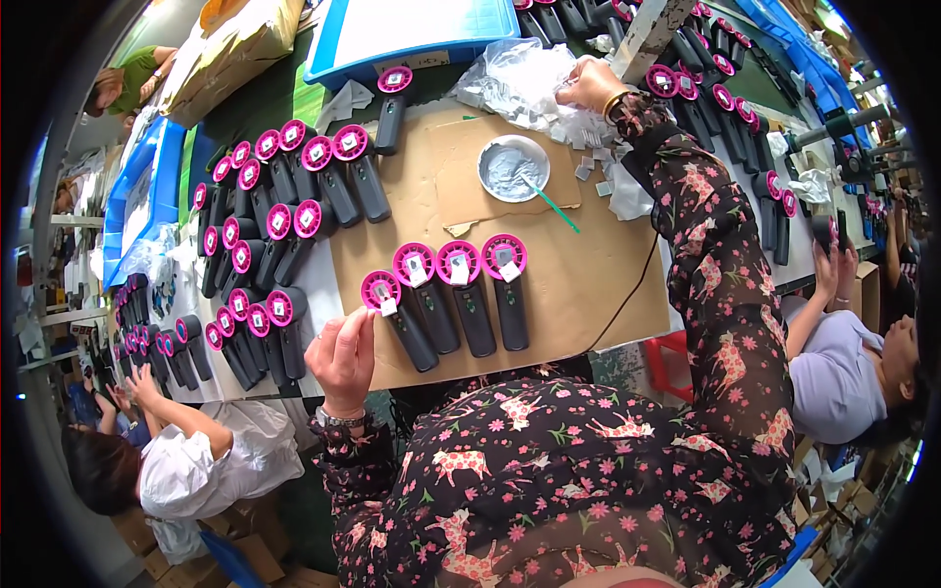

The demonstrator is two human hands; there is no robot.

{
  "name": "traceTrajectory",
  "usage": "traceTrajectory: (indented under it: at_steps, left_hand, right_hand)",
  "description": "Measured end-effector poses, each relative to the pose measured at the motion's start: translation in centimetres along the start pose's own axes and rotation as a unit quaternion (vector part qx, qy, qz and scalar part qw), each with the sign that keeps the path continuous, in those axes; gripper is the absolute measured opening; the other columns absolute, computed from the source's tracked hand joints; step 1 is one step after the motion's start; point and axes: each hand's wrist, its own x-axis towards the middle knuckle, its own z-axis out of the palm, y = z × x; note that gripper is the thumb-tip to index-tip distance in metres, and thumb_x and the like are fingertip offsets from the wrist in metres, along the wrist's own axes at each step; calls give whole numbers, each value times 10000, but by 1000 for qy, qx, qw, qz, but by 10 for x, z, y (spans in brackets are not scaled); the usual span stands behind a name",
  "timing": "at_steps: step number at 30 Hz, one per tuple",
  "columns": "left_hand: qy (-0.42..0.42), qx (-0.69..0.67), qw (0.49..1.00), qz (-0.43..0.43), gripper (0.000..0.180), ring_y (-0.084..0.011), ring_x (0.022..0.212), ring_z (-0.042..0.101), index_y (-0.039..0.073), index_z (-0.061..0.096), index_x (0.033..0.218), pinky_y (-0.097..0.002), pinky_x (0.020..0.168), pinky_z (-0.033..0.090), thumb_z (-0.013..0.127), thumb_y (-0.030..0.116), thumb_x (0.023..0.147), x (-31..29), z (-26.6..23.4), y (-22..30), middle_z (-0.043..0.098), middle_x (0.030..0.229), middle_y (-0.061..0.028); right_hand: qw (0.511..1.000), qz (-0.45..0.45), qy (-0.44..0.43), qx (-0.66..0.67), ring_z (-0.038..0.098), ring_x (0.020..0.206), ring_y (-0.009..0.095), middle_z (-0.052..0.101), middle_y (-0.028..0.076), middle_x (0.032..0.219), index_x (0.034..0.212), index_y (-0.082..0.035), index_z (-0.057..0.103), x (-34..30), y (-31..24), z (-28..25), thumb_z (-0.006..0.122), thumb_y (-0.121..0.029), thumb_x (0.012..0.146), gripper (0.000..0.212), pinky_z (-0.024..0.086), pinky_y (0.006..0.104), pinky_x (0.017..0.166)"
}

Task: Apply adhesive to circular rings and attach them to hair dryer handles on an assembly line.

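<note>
Four handheld devices with black handles and round pink heads lie in a row on brown cardboard; one is the leftmost device (416, 338). A small pale square piece (459, 270) sits on each pink head. My left hand (343, 361) is raised beside the leftmost head, fingertips pinched together; what they hold, if anything, is hidden. My right hand (594, 86) reaches to the far side, fingers closed at the edge of a clear plastic bag (500, 83). I cannot make out what is between them. Loose grey-white squares (586, 167) lie beside the bag.
A white bowl of grey paste (510, 169) with a green stick (555, 208) stands on a cardboard piece. More pink-headed devices (319, 162) crowd the left and far right. A blue tray (412, 49) lies at the back. A metal post (652, 39) stands near my right hand. People sit at both sides.
</note>
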Motion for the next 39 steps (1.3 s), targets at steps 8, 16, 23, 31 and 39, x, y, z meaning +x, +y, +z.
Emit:
traceTrajectory:
  at_steps: [8, 16, 23, 31, 39]
  left_hand:
    - [-7, -14, 1000, 9, 239, -170, 652, 655, 13, 772, 1136, -298, 553, 498, 868, -62, 930, 3, 3, -2, 772, 945, -103]
    - [-8, -45, 999, 29, 258, -169, 653, 652, 17, 779, 1143, -302, 553, 497, 871, -73, 919, 20, 11, 1, 772, 941, -96]
    - [-9, -72, 997, 36, 278, -227, 686, 695, 55, 792, 1140, -345, 575, 504, 911, 7, 894, 36, 16, 18, 750, 902, -78]
    - [-21, -142, 985, 90, 267, -232, 684, 693, 51, 796, 1115, -357, 569, 502, 922, 23, 881, 58, 37, 38, 730, 897, -77]
    - [-51, -142, 985, 82, 247, -239, 704, 706, 50, 800, 1104, -362, 584, 521, 915, 28, 886, 50, 40, 41, 727, 904, -75]
  right_hand:
    - [969, -31, 43, 242, 821, 881, 189, 848, 122, 1028, 1192, 16, 826, 35, 52, -2, 945, -128, 888, 357, 685, 347, 760]
    - [942, -57, 79, 321, 829, 888, 215, 845, 132, 1067, 1210, 19, 836, -3, 57, -34, 953, -93, 901, 349, 707, 347, 773]
    - [941, -68, -24, 332, 795, 946, 122, 840, 75, 1069, 1284, 12, 816, -123, 39, -17, 883, -173, 990, 354, 665, 296, 838]
    - [953, 35, -2, 302, 797, 934, 140, 838, 85, 1127, 1272, 9, 812, -193, 68, 66, 884, -182, 973, 363, 646, 297, 833]
    - [971, -130, 200, -13, 778, 956, 318, 781, 152, 1140, 1224, -31, 809, -198, 69, 46, 821, -129, 951, 290, 616, 397, 881]
